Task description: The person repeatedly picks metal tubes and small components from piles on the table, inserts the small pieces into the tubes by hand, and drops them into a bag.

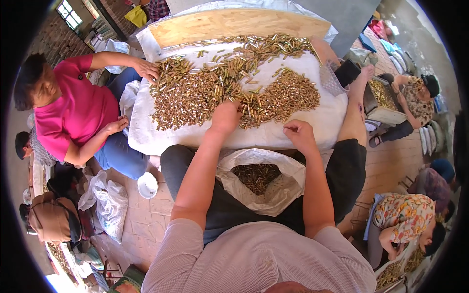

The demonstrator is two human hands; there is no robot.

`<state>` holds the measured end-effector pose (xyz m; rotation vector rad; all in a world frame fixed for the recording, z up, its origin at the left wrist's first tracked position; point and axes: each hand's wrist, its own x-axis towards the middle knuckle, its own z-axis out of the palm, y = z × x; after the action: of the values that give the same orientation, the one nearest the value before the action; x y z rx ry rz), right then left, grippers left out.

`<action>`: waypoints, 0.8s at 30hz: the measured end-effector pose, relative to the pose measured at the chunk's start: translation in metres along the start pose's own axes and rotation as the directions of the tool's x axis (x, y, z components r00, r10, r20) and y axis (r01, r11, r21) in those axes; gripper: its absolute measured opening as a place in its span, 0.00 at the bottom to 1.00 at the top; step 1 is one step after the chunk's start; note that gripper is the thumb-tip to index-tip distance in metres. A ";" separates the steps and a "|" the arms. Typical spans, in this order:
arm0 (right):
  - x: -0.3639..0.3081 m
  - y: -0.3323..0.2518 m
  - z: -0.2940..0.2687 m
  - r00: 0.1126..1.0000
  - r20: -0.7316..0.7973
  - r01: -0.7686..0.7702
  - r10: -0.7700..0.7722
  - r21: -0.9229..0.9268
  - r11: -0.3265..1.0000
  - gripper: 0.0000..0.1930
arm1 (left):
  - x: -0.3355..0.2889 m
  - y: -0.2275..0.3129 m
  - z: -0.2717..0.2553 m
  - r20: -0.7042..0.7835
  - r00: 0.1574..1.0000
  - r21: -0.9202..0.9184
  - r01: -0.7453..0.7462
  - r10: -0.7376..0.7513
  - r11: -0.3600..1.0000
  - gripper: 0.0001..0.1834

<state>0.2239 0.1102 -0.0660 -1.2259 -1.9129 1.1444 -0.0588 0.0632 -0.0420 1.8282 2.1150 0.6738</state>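
Note:
A wide heap of small brass-coloured metal tubes (188, 100) covers much of the white-clothed table (181, 137) before me. At the heap's near edge, my left hand (226, 117) has its fingers curled together among the pieces, and its fingertips are partly hidden. My right hand (300, 134) hovers over the cloth at the near right, thumb and fingers pinched together. Whatever that pinch holds is too small to make out. Between my legs an open white woven sack (229, 171) contains many darker small pieces (258, 177), below the table's near edge.
A co-worker in a pink shirt (80, 100) reaches into the heap from the left. Along the far edge stands a wooden board (239, 27). A white bowl (147, 185) and stuffed plastic bags (111, 205) are on the brick floor. Other people work at both sides.

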 end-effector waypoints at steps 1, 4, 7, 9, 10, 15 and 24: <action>0.001 0.002 0.000 1.000 -0.001 -0.003 0.003 -0.001 1.000 0.06 | -0.002 0.001 0.002 0.003 1.000 -0.002 0.000 0.001 1.000 0.10; 0.004 0.008 0.001 0.992 -0.120 0.028 -0.040 -0.105 0.994 0.07 | -0.006 0.008 0.006 0.004 1.000 0.067 -0.023 0.023 0.998 0.10; 0.007 0.008 0.008 0.972 -0.168 0.114 -0.162 -0.264 0.958 0.07 | -0.007 0.008 0.008 0.034 0.999 0.115 0.016 -0.020 0.993 0.10; 0.008 0.003 0.013 0.971 -0.165 0.106 -0.171 -0.341 0.934 0.07 | -0.007 0.004 0.010 -0.003 1.000 0.103 -0.018 0.018 0.994 0.11; 0.008 -0.001 0.015 0.972 -0.163 0.108 -0.171 -0.340 0.934 0.07 | -0.007 0.003 0.011 -0.004 1.000 0.104 -0.016 0.017 0.994 0.11; 0.008 -0.006 0.022 0.978 -0.117 0.088 -0.172 -0.515 0.853 0.06 | -0.004 0.008 0.002 -0.040 0.997 -0.289 -0.079 0.070 0.954 0.15; 0.013 0.002 0.027 0.963 -0.154 0.135 -0.220 -0.433 0.891 0.05 | -0.004 0.025 -0.017 0.325 0.944 -0.877 0.324 -0.059 0.354 0.12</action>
<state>0.1971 0.1131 -0.0799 -1.2905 -2.1269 0.5021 -0.0453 0.0586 -0.0154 0.8944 1.2253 1.1808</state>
